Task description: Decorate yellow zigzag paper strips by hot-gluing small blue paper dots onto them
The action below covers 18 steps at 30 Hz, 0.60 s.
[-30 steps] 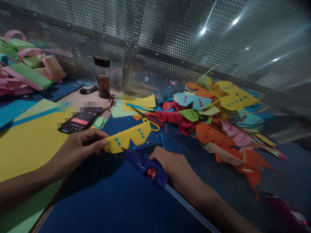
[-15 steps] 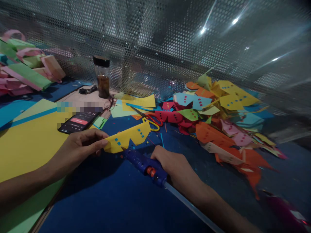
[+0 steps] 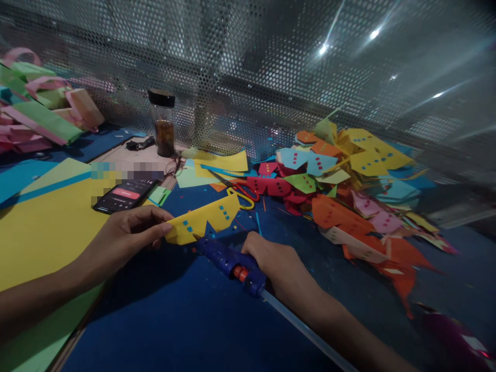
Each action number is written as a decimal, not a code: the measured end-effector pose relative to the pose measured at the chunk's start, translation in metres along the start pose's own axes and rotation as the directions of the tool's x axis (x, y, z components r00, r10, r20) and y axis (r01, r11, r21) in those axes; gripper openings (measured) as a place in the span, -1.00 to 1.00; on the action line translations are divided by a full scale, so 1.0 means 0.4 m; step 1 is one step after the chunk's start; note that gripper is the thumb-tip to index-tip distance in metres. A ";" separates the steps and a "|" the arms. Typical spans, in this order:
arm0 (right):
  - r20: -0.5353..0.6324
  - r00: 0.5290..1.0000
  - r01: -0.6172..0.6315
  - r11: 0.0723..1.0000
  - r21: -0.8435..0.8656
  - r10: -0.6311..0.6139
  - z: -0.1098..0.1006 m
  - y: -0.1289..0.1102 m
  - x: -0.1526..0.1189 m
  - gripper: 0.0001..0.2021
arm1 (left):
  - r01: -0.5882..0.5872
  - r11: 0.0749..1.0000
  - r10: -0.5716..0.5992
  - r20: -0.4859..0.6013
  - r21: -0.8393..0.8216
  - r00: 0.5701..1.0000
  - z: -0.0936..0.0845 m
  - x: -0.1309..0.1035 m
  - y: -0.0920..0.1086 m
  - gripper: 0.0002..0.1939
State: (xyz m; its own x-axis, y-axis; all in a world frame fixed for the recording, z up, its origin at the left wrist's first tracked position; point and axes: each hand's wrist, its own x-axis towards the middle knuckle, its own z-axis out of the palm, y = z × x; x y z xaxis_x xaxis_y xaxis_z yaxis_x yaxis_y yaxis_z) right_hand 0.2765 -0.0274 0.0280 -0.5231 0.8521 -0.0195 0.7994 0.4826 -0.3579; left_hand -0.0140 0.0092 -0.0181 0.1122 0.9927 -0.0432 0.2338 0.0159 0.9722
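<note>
My left hand [image 3: 137, 232] pinches the left end of a yellow paper cutout [image 3: 201, 222]. The cutout has a notch in its lower edge and small blue squares stuck on both halves. My right hand [image 3: 277, 261] is wrapped round a blue glue gun [image 3: 225, 258], its fingers partly hidden behind the body. From the rear of the gun a long clear glue stick [image 3: 298, 325] sticks out. The nozzle touches or nearly touches the cutout's lower edge, left of the notch. Just behind the cutout lie scissors [image 3: 244, 196] with red and yellow handles.
A heap of colored paper cutouts [image 3: 329, 175] covers the right back. A phone [image 3: 126, 196] lies near large yellow paper [image 3: 46, 222]. Behind it stands a lidded jar [image 3: 165, 124] before a perforated metal panel [image 3: 232, 67]. Folded paper pieces [image 3: 46, 113] are piled far left; a purple object [image 3: 457, 336] lies front right.
Almost nothing differs. Both hands, the yellow cutout and the glue gun stay in nearly the same place.
</note>
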 end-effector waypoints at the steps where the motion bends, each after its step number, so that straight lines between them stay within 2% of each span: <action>1: 0.001 1.000 -0.001 1.000 0.000 0.001 0.000 -0.001 0.000 -0.85 | 0.001 1.000 -0.001 0.001 -0.003 1.000 0.000 -0.001 0.000 -0.72; 18: 0.027 1.000 -0.002 0.999 -0.042 0.004 0.007 0.003 0.006 -0.82 | 0.000 0.999 -0.001 -0.032 -0.038 0.999 0.003 0.001 -0.002 -0.72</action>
State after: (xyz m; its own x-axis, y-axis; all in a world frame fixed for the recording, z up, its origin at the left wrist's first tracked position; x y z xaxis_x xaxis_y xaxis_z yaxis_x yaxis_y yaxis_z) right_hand 0.2755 -0.0253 0.0251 -0.5280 0.8480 -0.0457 0.8124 0.4887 -0.3181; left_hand -0.0131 0.0095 -0.0192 0.0814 0.9960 -0.0367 0.1965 0.0201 0.9803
